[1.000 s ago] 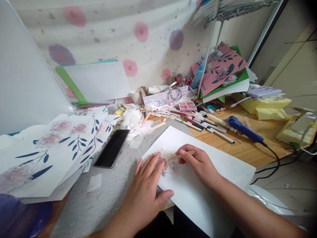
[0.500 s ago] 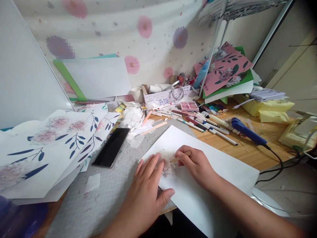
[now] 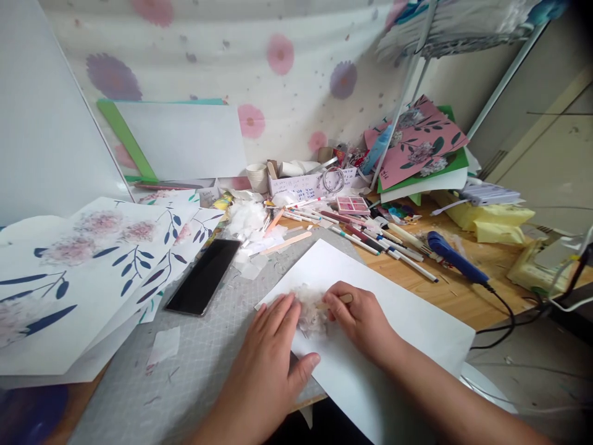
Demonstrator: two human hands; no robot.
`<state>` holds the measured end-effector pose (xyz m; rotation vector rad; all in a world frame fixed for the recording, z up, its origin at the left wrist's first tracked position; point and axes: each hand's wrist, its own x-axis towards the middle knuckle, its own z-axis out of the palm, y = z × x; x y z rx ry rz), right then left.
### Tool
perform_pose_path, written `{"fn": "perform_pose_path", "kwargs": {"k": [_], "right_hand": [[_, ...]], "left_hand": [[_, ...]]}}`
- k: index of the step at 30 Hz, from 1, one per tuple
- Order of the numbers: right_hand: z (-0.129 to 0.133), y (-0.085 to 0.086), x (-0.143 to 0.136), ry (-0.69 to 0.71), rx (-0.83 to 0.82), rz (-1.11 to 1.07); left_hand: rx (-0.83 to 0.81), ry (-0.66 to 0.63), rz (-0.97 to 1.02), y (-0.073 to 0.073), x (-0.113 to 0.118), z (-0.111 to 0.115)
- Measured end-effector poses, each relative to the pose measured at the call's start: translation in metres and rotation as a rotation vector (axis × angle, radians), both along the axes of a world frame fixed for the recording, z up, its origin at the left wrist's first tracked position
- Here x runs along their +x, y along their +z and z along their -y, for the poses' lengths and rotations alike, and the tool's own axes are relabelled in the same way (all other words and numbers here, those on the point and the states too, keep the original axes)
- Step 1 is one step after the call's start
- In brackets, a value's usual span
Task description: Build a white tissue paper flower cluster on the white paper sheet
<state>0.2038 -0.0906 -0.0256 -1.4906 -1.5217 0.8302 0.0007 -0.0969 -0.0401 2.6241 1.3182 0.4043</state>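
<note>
A white sheet of paper (image 3: 389, 309) lies at an angle on the grey cutting mat (image 3: 194, 352). Near its left corner sits a fluffy whitish flower-like tuft (image 3: 311, 316). My left hand (image 3: 273, 346) rests flat over the sheet's left edge, fingertips touching the tuft's left side and thumb spread apart. Pinched between the fingers of my right hand (image 3: 356, 315) is a small wooden stick (image 3: 345, 298), its tip at the tuft's right side.
A black phone (image 3: 204, 277) and papers with printed flowers (image 3: 92, 272) lie left. Beyond the sheet are white fluff (image 3: 248, 217), a loose wooden stick (image 3: 287, 242) and several pens (image 3: 393, 247). A blue corded tool (image 3: 456, 256) is at right.
The view has shifted slightly. My right hand with the stick has moved a little relative to the tuft, showing more of it; my left hand still rests beside it.
</note>
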Motion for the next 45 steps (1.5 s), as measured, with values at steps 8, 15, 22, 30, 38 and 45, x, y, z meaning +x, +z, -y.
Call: {"fn": "perform_pose_path", "kwargs": {"k": [8, 15, 22, 30, 38, 45], "right_hand": [[-0.011, -0.009, 0.014, -0.322, 0.036, -0.746], [-0.012, -0.004, 0.013, -0.281, 0.035, -0.864], [-0.014, -0.005, 0.014, -0.243, 0.042, -0.918], [-0.015, -0.008, 0.015, -0.211, 0.037, -0.914], [-0.014, -0.003, 0.014, -0.209, 0.018, -0.911], [-0.015, -0.007, 0.015, -0.226, 0.014, -0.920]], "left_hand": [[-0.048, -0.013, -0.011, 0.013, -0.001, 0.005], [-0.013, 0.060, -0.111, 0.013, 0.009, -0.004], [0.082, -0.021, -0.184, 0.011, 0.013, -0.004], [0.161, -0.124, -0.252, 0.011, 0.010, 0.002], [0.201, -0.135, -0.279, 0.011, 0.011, 0.008], [0.172, -0.093, -0.261, 0.011, 0.003, 0.010]]}}
